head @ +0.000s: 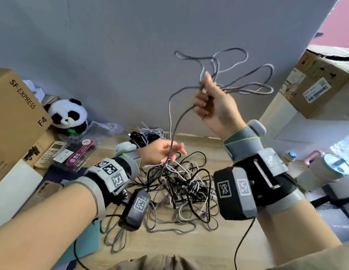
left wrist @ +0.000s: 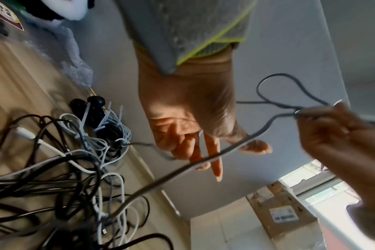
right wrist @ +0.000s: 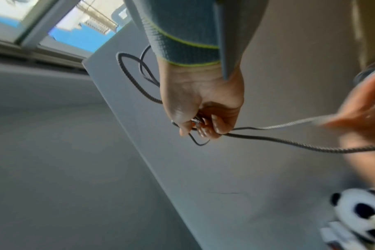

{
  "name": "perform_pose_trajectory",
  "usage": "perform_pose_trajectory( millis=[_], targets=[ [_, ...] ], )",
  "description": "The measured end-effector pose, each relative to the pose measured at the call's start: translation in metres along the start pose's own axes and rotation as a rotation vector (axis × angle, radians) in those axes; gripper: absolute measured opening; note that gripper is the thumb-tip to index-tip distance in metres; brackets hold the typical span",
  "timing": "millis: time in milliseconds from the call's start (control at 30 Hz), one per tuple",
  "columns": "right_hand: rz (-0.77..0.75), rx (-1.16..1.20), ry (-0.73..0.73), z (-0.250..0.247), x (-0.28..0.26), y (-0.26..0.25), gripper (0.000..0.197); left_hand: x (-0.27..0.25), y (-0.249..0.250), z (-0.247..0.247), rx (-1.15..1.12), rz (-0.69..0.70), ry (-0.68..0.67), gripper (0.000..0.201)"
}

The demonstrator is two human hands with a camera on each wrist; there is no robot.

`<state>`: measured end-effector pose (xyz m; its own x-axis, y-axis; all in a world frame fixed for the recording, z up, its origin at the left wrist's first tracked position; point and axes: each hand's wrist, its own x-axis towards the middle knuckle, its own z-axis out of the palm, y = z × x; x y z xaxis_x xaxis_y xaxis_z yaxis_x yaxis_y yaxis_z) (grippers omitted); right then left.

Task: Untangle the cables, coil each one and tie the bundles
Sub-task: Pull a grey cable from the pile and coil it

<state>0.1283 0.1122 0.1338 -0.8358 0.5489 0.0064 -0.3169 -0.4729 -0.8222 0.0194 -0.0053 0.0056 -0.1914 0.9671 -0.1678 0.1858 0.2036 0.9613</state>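
Grey braided cable (head: 236,88) in right hand (head: 214,106)

In the right wrist view the left hand (right wrist: 362,116) is blurred and cut by the right edge. The braided cable (head: 174,121) vanishes into the tangled pile (head: 181,184), its ends hidden.
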Motion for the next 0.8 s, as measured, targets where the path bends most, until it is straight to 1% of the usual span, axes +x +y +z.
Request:
perform_pose_trajectory(
  millis=[67,100,167,200,267,300,367,433,467,500,533,567,600,700,767,800],
  targets=[
    [-0.086,0.071,0.0,0.004,0.004,-0.016,0.026,-0.003,-0.006,0.006,0.029,-0.077,-0.081,0.078],
    [-0.131,0.089,0.003,0.004,0.006,-0.024,0.027,-0.004,-0.006,0.008,0.01,-0.141,-0.096,0.079],
    [-0.208,0.104,0.012,0.001,0.008,-0.037,0.029,-0.007,-0.005,0.008,-0.042,-0.259,-0.089,0.083],
    [-0.236,0.109,0.025,-0.003,0.008,-0.042,0.031,-0.007,-0.006,0.006,-0.052,-0.282,-0.084,0.084],
    [-0.264,0.1,0.067,-0.013,0.007,-0.045,0.033,-0.006,-0.006,0.001,-0.008,-0.279,-0.049,0.077],
    [-0.27,0.073,0.093,-0.019,0.007,-0.044,0.034,-0.006,-0.007,-0.002,0.017,-0.265,-0.018,0.07],
    [-0.261,-0.067,0.167,-0.03,0.007,-0.035,0.034,-0.007,-0.005,-0.007,-0.04,-0.231,0.032,0.056],
    [-0.182,-0.336,0.265,-0.042,0.01,-0.018,0.034,-0.006,0.003,-0.011,-0.18,-0.183,0.108,0.056],
    [-0.11,-0.501,0.295,-0.046,0.009,-0.009,0.033,-0.005,0.009,-0.013,-0.249,-0.154,0.161,0.057],
    [-0.02,-0.654,0.302,-0.051,0.008,0.002,0.031,-0.003,0.016,-0.015,-0.31,-0.123,0.209,0.057],
    [0.074,-0.759,0.28,-0.053,0.005,0.014,0.03,-0.001,0.023,-0.017,-0.361,-0.086,0.24,0.058],
    [0.155,-0.801,0.238,-0.055,0.001,0.027,0.031,0.001,0.032,-0.017,-0.399,-0.048,0.253,0.057],
    [0.219,-0.784,0.182,-0.056,-0.003,0.04,0.033,0.003,0.04,-0.019,-0.422,-0.013,0.256,0.056],
    [0.362,-0.609,-0.035,-0.053,-0.018,0.075,0.039,0.006,0.058,-0.023,-0.533,0.07,0.234,0.056],
    [0.384,-0.558,-0.129,-0.053,-0.024,0.09,0.026,0.007,0.065,-0.026,-0.61,0.079,0.23,0.058],
    [0.368,-0.575,-0.139,-0.053,-0.024,0.093,0.021,0.008,0.065,-0.027,-0.605,0.081,0.257,0.057]
  ],
)
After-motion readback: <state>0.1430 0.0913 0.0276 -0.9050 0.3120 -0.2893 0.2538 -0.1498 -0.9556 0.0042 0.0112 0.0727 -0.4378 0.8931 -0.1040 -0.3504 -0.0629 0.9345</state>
